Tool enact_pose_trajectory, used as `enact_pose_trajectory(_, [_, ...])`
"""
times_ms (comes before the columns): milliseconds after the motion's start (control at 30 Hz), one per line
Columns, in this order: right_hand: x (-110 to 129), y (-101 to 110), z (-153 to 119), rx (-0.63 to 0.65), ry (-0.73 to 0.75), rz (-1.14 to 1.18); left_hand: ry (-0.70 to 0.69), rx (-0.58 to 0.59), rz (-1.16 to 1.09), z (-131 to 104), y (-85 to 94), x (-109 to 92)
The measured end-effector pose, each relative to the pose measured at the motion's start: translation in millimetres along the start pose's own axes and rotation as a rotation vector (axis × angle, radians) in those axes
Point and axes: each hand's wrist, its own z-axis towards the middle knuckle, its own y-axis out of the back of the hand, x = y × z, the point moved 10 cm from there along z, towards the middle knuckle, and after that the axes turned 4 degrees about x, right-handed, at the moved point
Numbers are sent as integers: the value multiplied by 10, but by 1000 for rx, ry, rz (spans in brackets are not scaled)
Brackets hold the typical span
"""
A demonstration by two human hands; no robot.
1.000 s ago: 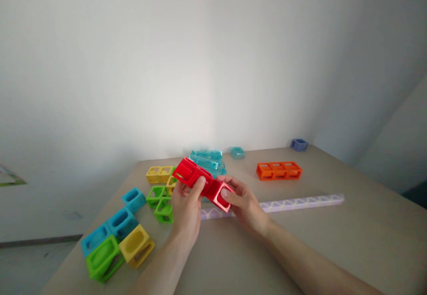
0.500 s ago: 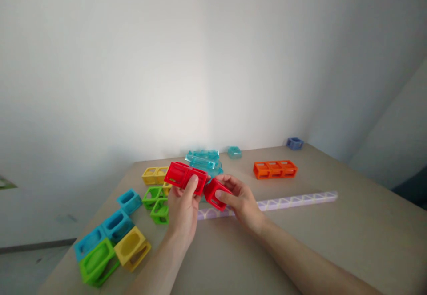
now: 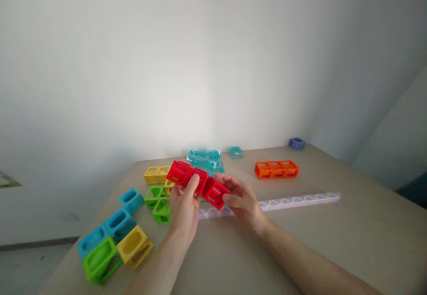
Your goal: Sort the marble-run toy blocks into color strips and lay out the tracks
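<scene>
3 red blocks held above the table, shared between 2 hands

2 joined red blocks (image 3: 179,173) are in the left hand (image 3: 184,212), thumb pressed on the near face and fingers curled behind and below. 1 single red block (image 3: 215,193) is gripped by the right hand (image 3: 246,206), its thumb on the block's right end. It sits at an angle by the right end of the joined blocks; I cannot tell whether they touch. All 3 are raised over the middle of the table (image 3: 333,237).

Along the table's far edge lie clear teal pieces (image 3: 207,158) and, to their right, 1 small teal stack (image 3: 235,152). 1 violet-blue block (image 3: 296,143) sits at the far right corner. 1 orange row of 3 cells (image 3: 276,170) lies in from the far edge, with 1 lilac strip (image 3: 300,202) nearer, running behind the right hand. Toward the far left corner are 2 yellow blocks (image 3: 157,175), with green blocks (image 3: 162,210) nearer. By the left edge, blue blocks (image 3: 120,224) lie beside 1 green block (image 3: 100,255) and 1 yellow block (image 3: 133,244).
</scene>
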Motion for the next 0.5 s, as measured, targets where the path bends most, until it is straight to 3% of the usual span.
enact_pose_trajectory(267, [192,65,-36,-97,140,-148,37,104,-15,-20,-128,20])
enact_pose_trajectory(500, [554,-109,-214,-123,444,-648,97,133,4,-30,-136,126])
